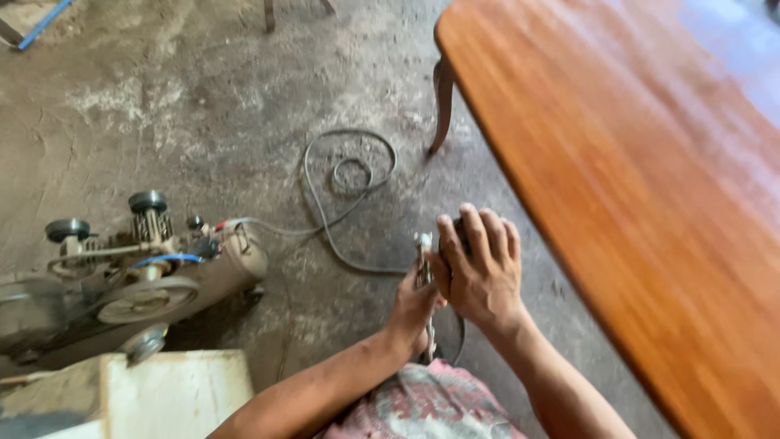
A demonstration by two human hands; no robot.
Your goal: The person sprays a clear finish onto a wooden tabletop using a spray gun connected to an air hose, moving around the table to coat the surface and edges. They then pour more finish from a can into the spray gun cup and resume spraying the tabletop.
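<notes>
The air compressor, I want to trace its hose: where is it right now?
The air compressor sits on the concrete floor at the left of the head view, behind a white box, left of both hands.

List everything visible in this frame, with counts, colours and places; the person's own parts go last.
Tool: one, metal with a dark top, held in both hands at centre.
Hose: one, grey, coiled on the floor, running from the compressor towards the hands.
Compressor: one, beige and dusty, left on the floor.
Table: one, glossy reddish-brown wood, right; one curved leg shows.
Box: one, white, bottom left.
Floor: grey concrete.
Left hand: grip on the tool's body.
Right hand: grip over the tool's top.
</notes>
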